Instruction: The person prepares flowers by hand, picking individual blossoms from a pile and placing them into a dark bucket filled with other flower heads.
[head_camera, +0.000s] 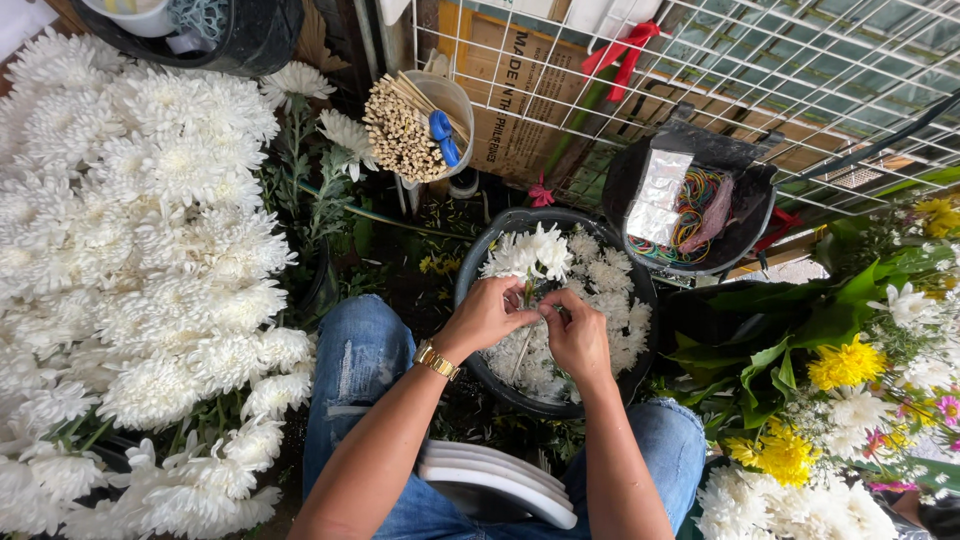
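We've got both hands working right over the black bucket (478, 262) of cut white chrysanthemum heads (608, 275), which sits on the ground just ahead of our knees. Our left hand (487, 315), the one with the gold wristwatch (436, 360), has its fingers curled in and pinched around the short stem under a white chrysanthemum bloom (532, 251) that sticks up above the knuckles. Our right hand (577, 333) is closed down too, fingertips meeting the left ones at that same stem, so the two hands touch over the middle of the bucket. Whether the right hand actually grips the stem or just some thin bit beside it, we can't tell, it's too small.

To our left there's a huge bank of full white chrysanthemums (140, 250) on stems, reaching from the far edge down to our knee. Beyond the bucket, a cup of wooden sticks (405, 130) stands with a blue-handled tool (443, 135) poking out. At the far right of the bucket sits a smaller black tub of coloured rubber bands (695, 205), against a white wire grid (760, 60). On our right is a mixed bunch with yellow flowers (845, 365) and broad green leaves. White plastic plates (500, 478) are stacked between our jeans.
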